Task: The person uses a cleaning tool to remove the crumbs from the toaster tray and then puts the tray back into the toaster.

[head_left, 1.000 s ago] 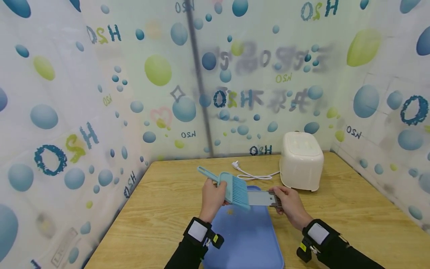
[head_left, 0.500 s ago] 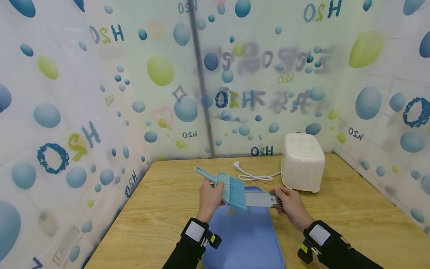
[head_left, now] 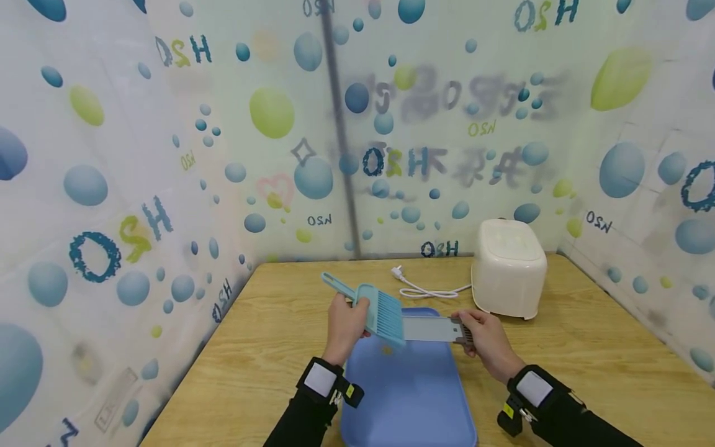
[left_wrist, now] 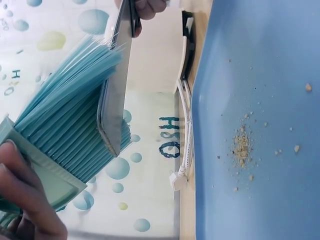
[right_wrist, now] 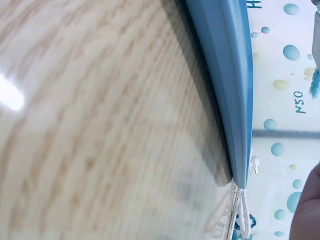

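My left hand [head_left: 343, 326] grips a light-blue hand brush [head_left: 385, 313], its handle pointing up and left. My right hand [head_left: 488, 341] pinches the grey-brown end of a flat metal crumb tray [head_left: 429, 328], held out to the left above the blue serving tray [head_left: 410, 397]. In the left wrist view the bristles [left_wrist: 75, 107] lie against the metal plate [left_wrist: 114, 110] on both sides of its free end. A small heap of crumbs [left_wrist: 242, 150] sits on the blue tray below, with several bits scattered around. The right wrist view catches only part of the right hand [right_wrist: 307, 215].
Behind the right hand stands a cream-white toaster-like appliance [head_left: 508, 270]. Its white cord [head_left: 427, 293] lies coiled beside it, plug toward the left. The wooden table [head_left: 268, 347] meets bubble-print curtains at the back and sides.
The brush has slid left along the metal crumb tray, uncovering more of its plate. The right hand has kept its hold with little movement. The head view has shifted slightly left.
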Motion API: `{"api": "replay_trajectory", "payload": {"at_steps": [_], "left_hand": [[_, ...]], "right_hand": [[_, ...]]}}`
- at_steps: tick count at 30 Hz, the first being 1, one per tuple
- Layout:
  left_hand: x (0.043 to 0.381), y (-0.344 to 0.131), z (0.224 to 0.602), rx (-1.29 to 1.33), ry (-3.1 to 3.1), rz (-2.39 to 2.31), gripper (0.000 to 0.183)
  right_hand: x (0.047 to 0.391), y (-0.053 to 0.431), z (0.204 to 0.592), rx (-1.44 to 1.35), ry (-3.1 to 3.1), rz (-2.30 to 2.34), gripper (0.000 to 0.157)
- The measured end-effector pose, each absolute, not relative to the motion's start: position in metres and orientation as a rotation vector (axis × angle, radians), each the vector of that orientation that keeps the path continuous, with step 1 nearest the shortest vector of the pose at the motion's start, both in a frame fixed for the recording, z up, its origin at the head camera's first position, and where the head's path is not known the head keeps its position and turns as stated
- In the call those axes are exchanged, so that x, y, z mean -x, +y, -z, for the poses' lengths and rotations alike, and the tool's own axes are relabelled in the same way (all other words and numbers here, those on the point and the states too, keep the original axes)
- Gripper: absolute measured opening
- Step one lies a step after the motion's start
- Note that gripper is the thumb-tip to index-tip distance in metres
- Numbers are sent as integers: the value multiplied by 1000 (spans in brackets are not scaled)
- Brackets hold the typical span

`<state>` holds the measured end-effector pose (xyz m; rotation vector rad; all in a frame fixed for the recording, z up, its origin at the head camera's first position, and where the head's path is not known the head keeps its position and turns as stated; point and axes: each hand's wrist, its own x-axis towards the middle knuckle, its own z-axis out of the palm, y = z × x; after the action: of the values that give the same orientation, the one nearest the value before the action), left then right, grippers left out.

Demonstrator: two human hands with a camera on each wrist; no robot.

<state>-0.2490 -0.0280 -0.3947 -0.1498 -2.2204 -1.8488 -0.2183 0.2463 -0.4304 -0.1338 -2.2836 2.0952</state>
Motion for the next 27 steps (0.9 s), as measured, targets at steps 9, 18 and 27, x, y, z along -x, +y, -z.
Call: {"api": "replay_trajectory", "payload": {"at_steps": [9, 18, 27], "left_hand": [[251, -38, 394, 139, -2225, 1830, 22], [254, -45, 396, 138, -2205, 1836, 22], [255, -48, 396, 152, -2187, 1867, 22]], "right_hand": [[218, 247, 428, 154, -2315, -2075, 40], [217, 247, 429, 172, -2327, -2073, 40], [218, 248, 431, 157, -2310, -2077, 40]]}}
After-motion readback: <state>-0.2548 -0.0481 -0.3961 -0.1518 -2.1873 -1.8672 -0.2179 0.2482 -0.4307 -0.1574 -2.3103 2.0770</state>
